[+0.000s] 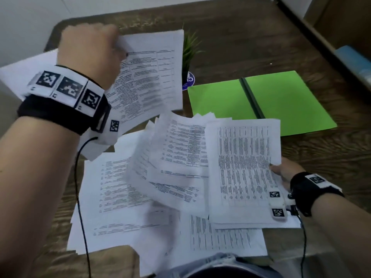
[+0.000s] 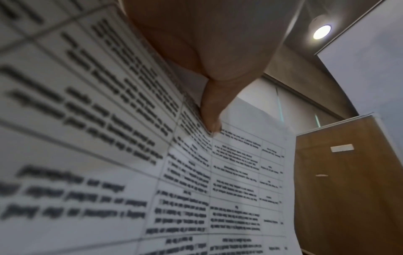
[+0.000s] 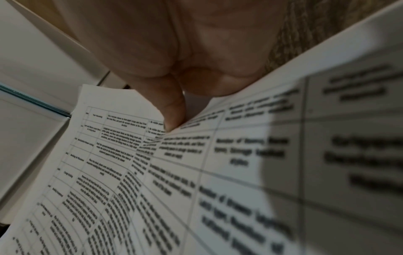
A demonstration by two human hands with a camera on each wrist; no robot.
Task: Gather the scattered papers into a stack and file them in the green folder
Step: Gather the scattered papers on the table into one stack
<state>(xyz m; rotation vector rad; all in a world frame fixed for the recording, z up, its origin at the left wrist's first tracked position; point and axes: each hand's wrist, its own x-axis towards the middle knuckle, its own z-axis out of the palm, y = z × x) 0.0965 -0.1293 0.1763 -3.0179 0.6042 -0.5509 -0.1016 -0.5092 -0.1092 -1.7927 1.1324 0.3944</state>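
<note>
Gathering only partway, by my reading: nothing filed yet. Wood-grain tabletop (image 1: pixel 261 47), dark and streaky. Loose papers (image 1: pixel 124 189), thin white printed sheets, fan across the near middle, some curling. Green folder (image 1: pixel 281 101), matte card with a dark spine, lies open and bare at far right. Your left hand (image 1: pixel 90 51) pinches a lifted sheet (image 1: pixel 152 73) at far left; your right hand (image 1: pixel 285 171) pinches a small bundle (image 1: pixel 245 167) at near right. Squaring and filing remain.
</note>
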